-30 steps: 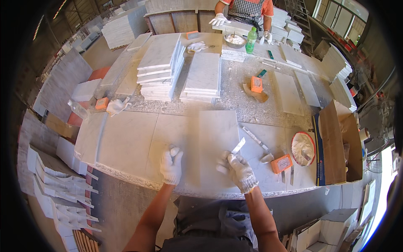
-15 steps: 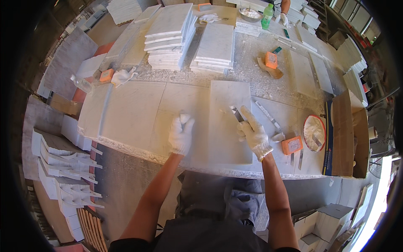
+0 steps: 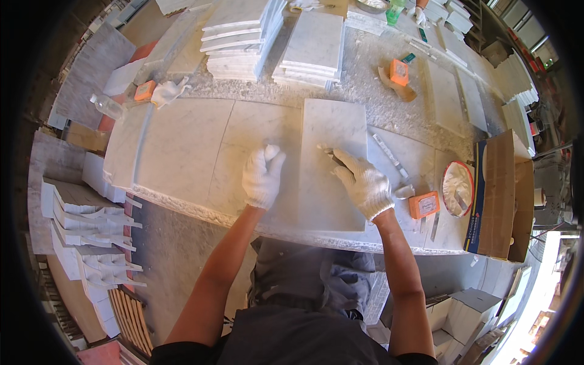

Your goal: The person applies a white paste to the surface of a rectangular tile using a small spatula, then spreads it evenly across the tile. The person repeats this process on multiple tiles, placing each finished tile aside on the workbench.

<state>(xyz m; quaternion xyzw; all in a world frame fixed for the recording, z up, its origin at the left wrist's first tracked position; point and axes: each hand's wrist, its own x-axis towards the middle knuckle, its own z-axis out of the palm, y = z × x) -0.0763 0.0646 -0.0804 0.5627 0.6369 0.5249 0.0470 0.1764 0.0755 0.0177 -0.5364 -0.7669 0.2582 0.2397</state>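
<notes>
A white marble tile (image 3: 331, 128) lies flat on the marble workbench (image 3: 182, 146) in front of me. My left hand (image 3: 263, 176), in a white knit glove, presses on the tile's left edge with fingers curled. My right hand (image 3: 364, 181), also gloved, rests on the tile's right half and holds a small scraper blade (image 3: 327, 152) whose tip touches the tile's surface.
Stacks of marble tiles (image 3: 243, 30) stand at the back of the bench. An orange box (image 3: 424, 204), a red-rimmed bowl of white paste (image 3: 457, 188) and a long flat tool (image 3: 389, 155) lie to the right. Cardboard (image 3: 505, 188) covers the right end. More tiles (image 3: 79, 219) lean below left.
My view has moved closer over the bench. My right hand has shifted from the tile's near right edge up onto its surface with the blade; my left hand stays at the left edge.
</notes>
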